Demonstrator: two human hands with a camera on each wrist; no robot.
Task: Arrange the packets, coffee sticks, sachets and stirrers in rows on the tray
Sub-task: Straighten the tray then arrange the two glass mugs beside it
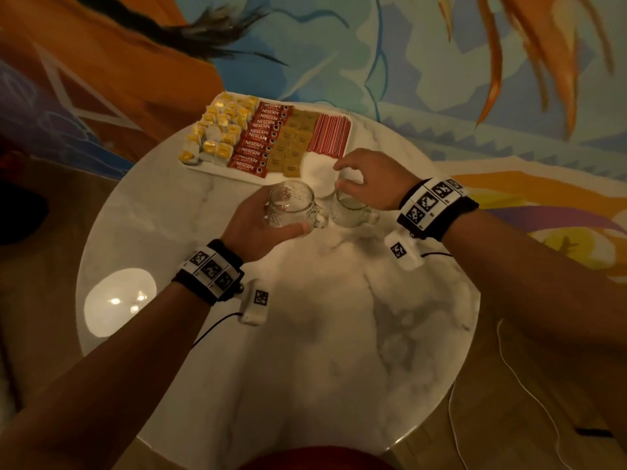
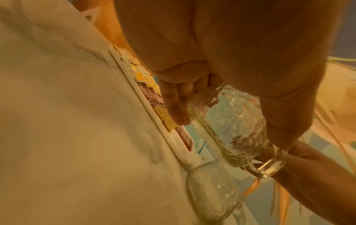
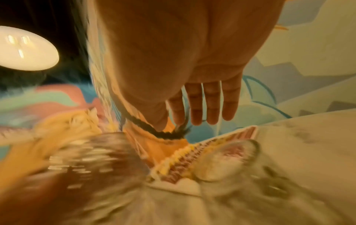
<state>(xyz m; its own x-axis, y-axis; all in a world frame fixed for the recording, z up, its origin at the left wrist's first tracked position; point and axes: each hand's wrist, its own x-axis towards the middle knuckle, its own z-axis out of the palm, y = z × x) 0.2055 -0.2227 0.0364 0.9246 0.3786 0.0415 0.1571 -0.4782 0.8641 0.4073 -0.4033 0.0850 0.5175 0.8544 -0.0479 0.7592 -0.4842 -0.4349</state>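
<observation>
A white tray (image 1: 217,169) lies at the far side of the table. On it run rows of yellow packets (image 1: 217,130), red coffee sticks (image 1: 261,137), brown sachets (image 1: 291,144) and red stirrers (image 1: 330,134). My left hand (image 1: 281,215) grips a clear glass mug (image 1: 291,201) just in front of the tray; in the left wrist view the fingers curl round the mug (image 2: 231,124). My right hand (image 1: 341,176) hovers over a second glass mug (image 1: 349,208). The right wrist view, blurred, shows its fingers (image 3: 212,106) straight and holding nothing.
A round white stack (image 1: 317,173) sits at the tray's near right corner, between the mugs. The round marble table (image 1: 305,317) has a lamp reflection (image 1: 118,300) at its left. Cables run from both wrists, one over the table's right edge (image 1: 475,385).
</observation>
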